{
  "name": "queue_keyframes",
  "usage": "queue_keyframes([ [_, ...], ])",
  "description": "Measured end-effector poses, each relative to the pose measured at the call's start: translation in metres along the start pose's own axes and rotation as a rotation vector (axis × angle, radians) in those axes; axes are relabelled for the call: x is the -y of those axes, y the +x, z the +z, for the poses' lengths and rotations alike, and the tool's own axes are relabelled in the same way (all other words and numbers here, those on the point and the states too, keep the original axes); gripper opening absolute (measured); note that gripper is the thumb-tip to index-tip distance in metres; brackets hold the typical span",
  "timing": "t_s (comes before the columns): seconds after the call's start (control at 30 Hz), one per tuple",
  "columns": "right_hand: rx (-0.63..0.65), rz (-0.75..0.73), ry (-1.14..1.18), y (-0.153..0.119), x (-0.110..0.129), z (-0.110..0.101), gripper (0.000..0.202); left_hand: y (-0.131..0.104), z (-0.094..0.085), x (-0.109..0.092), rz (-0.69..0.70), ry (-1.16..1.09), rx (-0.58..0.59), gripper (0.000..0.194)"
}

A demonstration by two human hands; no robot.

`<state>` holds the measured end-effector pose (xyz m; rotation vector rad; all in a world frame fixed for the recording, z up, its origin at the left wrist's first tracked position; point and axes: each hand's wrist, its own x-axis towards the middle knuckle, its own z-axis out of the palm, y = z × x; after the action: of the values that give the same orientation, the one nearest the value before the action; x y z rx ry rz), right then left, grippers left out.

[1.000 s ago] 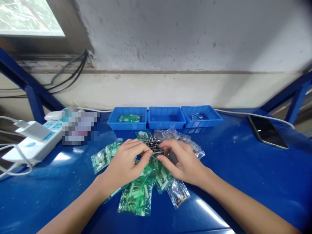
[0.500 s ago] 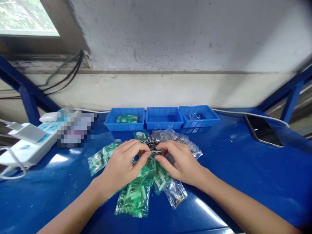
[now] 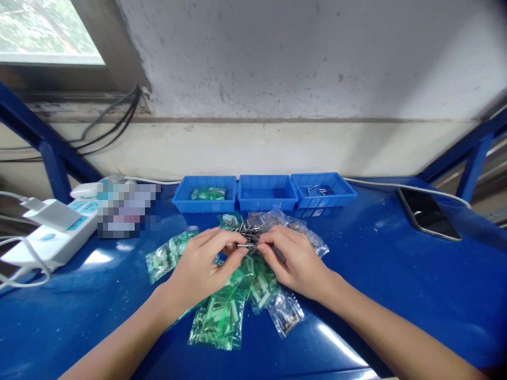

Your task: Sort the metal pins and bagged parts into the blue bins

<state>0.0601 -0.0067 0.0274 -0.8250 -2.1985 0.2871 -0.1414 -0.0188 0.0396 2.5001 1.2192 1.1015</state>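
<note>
Over a loose heap of metal screws, my left hand pinches a screw between thumb and index finger. My right hand has its thumb and index finger closed at the other end of the same screw, which lies roughly level. Green plastic bags holding pale plugs and screws lie under and in front of the hands. Another green bag is left of my left hand. Clear bags of small metal parts lie behind my right hand and below it, and my fingers partly hide the heap.
Along the wall stand three blue trays: the left tray holds a green bag, the middle tray shows a bare floor, the right tray holds a few screws. A white power strip is at left, a phone at right.
My right thumb and index finger have closed together at the screw's end. The screw now shows between both hands' fingertips. The view has shifted slightly.
</note>
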Motion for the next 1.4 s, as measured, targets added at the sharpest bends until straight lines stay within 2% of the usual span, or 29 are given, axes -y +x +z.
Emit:
queue_keyframes([
  [0.23,-0.038,-0.043,0.034,0.000,0.003,-0.002,0.012,0.001,-0.001,-0.002,0.030,0.036,-0.057,0.013],
  [0.33,-0.027,-0.059,0.018,0.000,0.005,-0.003,0.005,0.000,-0.001,-0.002,0.049,0.020,-0.052,0.016],
  [0.5,-0.038,-0.054,0.018,-0.001,0.005,-0.002,0.008,-0.003,0.000,-0.002,0.049,-0.036,-0.071,0.003],
  [0.6,-0.053,-0.054,0.014,-0.001,0.004,-0.001,0.008,-0.004,0.001,-0.003,0.018,-0.039,-0.098,0.005],
  [0.67,-0.065,-0.049,0.015,-0.001,0.003,-0.001,0.007,-0.003,0.001,-0.003,0.001,-0.033,-0.093,0.003],
  [0.8,-0.078,-0.067,0.005,0.000,0.004,-0.003,0.011,-0.001,-0.001,-0.005,-0.037,-0.040,-0.077,0.011],
  [0.93,-0.119,-0.094,-0.019,0.000,0.006,-0.003,0.006,0.000,-0.002,-0.007,-0.097,-0.082,-0.010,0.021],
  [1.07,-0.186,-0.048,-0.105,0.001,0.003,-0.004,0.010,0.003,-0.005,-0.003,-0.164,-0.120,0.060,0.030],
  [1.2,-0.356,0.079,-0.234,0.004,-0.006,-0.023,0.014,0.005,-0.012,0.014,-0.272,0.021,0.119,0.020],
  [1.3,-0.671,0.247,-0.375,0.004,-0.026,-0.050,0.016,0.006,-0.015,0.026,-0.305,0.081,0.192,0.013],
  [1.37,-0.903,0.336,-0.505,0.004,-0.048,-0.068,0.020,0.004,-0.014,0.029,-0.256,0.125,0.267,0.011],
  [1.4,-0.932,0.388,-0.561,0.003,-0.061,-0.076,0.023,0.004,-0.013,0.030,-0.219,0.164,0.310,0.010],
])
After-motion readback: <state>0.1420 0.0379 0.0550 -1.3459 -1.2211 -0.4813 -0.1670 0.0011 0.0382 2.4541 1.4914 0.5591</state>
